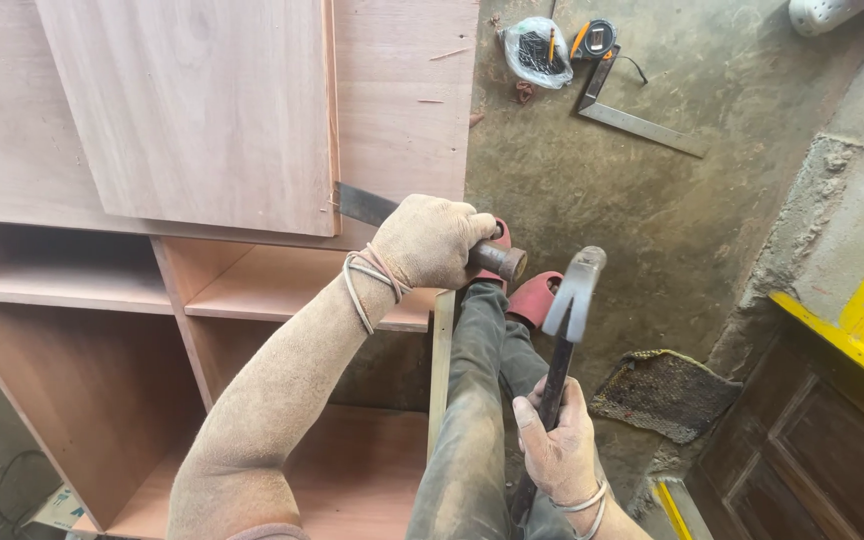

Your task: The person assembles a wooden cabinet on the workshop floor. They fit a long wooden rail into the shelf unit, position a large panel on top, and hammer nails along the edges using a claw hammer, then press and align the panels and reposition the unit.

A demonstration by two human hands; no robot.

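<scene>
Gripping a chisel (422,228) tight in the left hand (430,240), blade wedged at the cabinet (202,300) door's (202,110) edge, right hand (557,450) fingers wrapped around the hammer (564,330), head raised just beside the chisel's butt

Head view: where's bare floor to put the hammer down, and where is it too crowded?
Bare concrete floor lies between the steel square and the woven mat, right of the cabinet. The open shelf bays are free too. It is crowded by the cabinet's edge, where the left hand holds the chisel, the right hand the hammer.
</scene>
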